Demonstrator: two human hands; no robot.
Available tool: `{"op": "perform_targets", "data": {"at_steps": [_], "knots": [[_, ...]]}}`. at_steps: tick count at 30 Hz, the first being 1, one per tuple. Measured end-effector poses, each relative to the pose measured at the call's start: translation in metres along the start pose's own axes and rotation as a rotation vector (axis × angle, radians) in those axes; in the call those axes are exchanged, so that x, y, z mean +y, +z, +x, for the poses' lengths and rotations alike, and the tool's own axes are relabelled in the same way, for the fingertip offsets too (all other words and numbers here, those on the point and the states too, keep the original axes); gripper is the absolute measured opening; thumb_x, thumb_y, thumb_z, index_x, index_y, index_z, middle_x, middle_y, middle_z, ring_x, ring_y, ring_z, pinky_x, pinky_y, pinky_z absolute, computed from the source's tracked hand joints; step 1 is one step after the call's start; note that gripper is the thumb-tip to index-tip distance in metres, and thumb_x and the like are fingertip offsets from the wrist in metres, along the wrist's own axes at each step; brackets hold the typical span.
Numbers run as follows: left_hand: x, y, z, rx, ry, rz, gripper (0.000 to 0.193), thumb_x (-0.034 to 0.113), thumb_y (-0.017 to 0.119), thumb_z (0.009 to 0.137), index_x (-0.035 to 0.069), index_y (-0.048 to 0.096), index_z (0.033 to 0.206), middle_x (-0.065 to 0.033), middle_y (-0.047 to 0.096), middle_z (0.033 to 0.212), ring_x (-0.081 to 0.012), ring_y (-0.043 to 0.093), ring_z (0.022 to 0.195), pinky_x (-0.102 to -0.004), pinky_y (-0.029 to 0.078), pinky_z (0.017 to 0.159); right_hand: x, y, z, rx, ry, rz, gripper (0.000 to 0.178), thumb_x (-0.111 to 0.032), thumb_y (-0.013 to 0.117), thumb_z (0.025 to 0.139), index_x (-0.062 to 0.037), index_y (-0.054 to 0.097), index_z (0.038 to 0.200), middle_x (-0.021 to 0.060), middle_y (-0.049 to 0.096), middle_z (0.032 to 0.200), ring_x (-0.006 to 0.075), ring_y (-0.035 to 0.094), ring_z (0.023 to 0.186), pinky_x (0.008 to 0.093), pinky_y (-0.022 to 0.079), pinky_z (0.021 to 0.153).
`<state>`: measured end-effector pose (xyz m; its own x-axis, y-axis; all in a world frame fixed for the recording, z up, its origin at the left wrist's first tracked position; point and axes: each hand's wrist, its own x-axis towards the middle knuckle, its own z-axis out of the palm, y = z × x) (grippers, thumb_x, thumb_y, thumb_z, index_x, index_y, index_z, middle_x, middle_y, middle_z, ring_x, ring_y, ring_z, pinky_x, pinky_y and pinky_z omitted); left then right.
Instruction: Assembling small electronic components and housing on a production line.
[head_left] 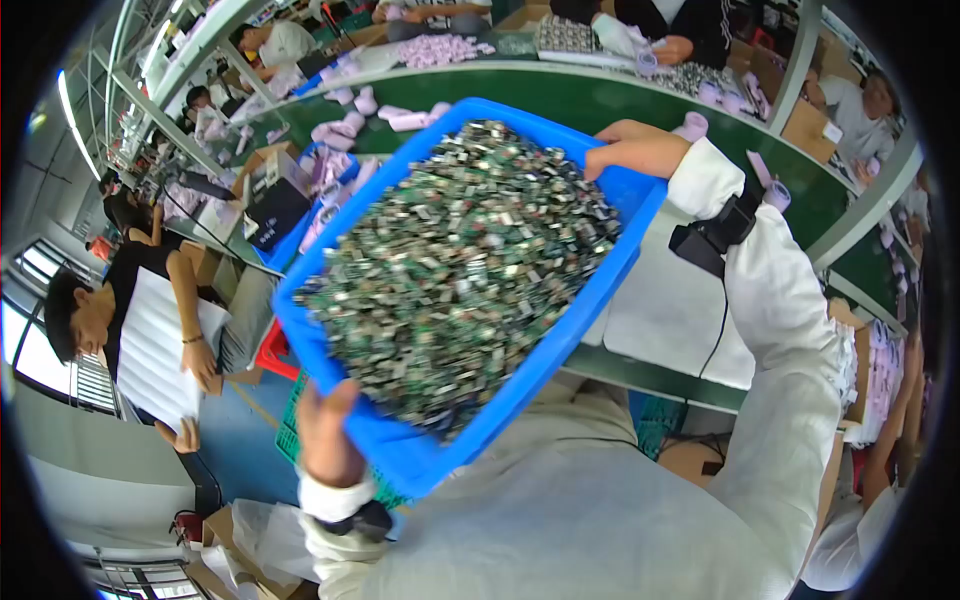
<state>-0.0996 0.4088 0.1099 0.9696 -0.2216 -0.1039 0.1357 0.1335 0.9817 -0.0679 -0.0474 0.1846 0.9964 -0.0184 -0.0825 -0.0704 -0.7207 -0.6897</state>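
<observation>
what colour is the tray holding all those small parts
The tray is blue, best seen in the head view.

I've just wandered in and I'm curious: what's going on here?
A person in white is holding a blue tray heaped with small parts that look like circuit boards. The left hand has its near left side, the right hand its far right corner. Beyond it, pink pieces lie on a green surface. Off to the left, another person holds something white.

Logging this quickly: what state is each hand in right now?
Left hand: holding the blue tray at its near left edge.
Right hand: holding the same tray at its far right edge.
</observation>
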Motion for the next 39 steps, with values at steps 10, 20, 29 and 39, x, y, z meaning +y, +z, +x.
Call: {"op": "perform_targets", "data": {"at_steps": [10,20,29,39], "knots": [[-0.032,0.080,0.066,-0.005,0.087,-0.002,0.044,0.016,0.075,0.086,-0.004,0.055,0.119,-0.0042,0.063,0.099,-0.0118,0.057,0.084,-0.0260,0.045,0.075,0.074,-0.027,0.054,-0.039,0.133,-0.031,0.049,-0.042,0.073,0.074,0.0003,0.075,0.098,0.0093,0.071,0.090,0.0172,0.063,0.079,0.0306,0.050,0.075],[-0.017,0.127,0.056,0.083,0.333,0.076,0.045,0.005,0.080,0.081,-0.002,0.052,0.115,-0.0016,0.061,0.090,-0.0074,0.055,0.076,-0.0232,0.044,0.068,0.101,-0.011,0.090,0.007,0.181,0.169,0.062,-0.053,0.076,0.079,0.0002,0.071,0.111,0.0082,0.071,0.096,0.0140,0.065,0.084,0.0292,0.052,0.077],[-0.034,0.133,0.045,0.181,0.267,0.014,0.053,0.004,0.080,0.080,-0.004,0.050,0.122,-0.0043,0.062,0.097,-0.0107,0.058,0.081,-0.0253,0.048,0.073,0.105,-0.006,0.094,-0.020,0.076,0.056,0.069,-0.056,0.076,0.081,-0.0003,0.066,0.121,0.0110,0.068,0.110,0.0189,0.063,0.094,0.0318,0.052,0.086],[-0.041,0.131,0.041,0.203,0.346,0.065,0.071,0.009,0.084,0.078,-0.006,0.044,0.135,-0.0104,0.064,0.112,-0.0157,0.061,0.092,-0.0274,0.050,0.082,-0.014,0.050,0.095,0.326,-0.655,-0.570,0.066,-0.054,0.074,0.084,-0.0191,0.056,0.137,0.0153,0.049,0.138,0.0340,0.051,0.126,0.0438,0.043,0.103]]}}
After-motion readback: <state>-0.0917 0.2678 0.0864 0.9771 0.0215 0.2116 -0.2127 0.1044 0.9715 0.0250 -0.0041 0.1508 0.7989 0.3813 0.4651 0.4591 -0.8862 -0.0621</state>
